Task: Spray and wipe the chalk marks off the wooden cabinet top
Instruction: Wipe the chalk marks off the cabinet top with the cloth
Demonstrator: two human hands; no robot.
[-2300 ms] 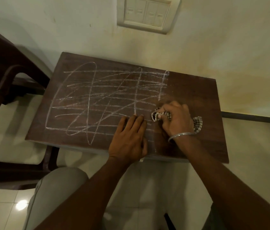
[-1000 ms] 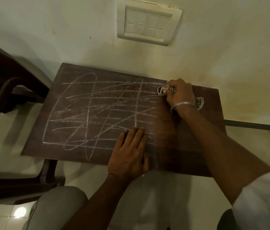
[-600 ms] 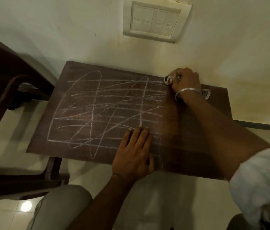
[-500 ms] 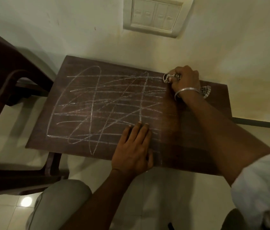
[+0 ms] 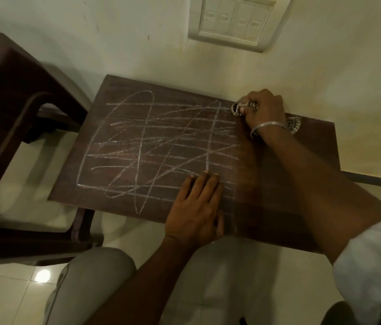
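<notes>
Chalk marks (image 5: pixel 156 146), white loops and crossed strokes, cover the left and middle of the dark brown wooden cabinet top (image 5: pixel 318 144); the strip at its right shows almost no chalk. The right hand (image 5: pixel 264 109) sits at the far edge by the wall, at the scribble's far right corner, its grip curled tight around a bunched black-and-white checked cloth (image 5: pixel 237 109), whose tail pokes out behind the wrist. From that grip the marks lie leftward and toward the person, most long strokes running left to right. The left hand (image 5: pixel 196 207) lies flat on the near part of the worktop, fingers straight, holding nothing, fingertips on the nearest lines. The wood looks matte and grainy, the chalk dry and powdery; a sweep left would likely meet it first.
</notes>
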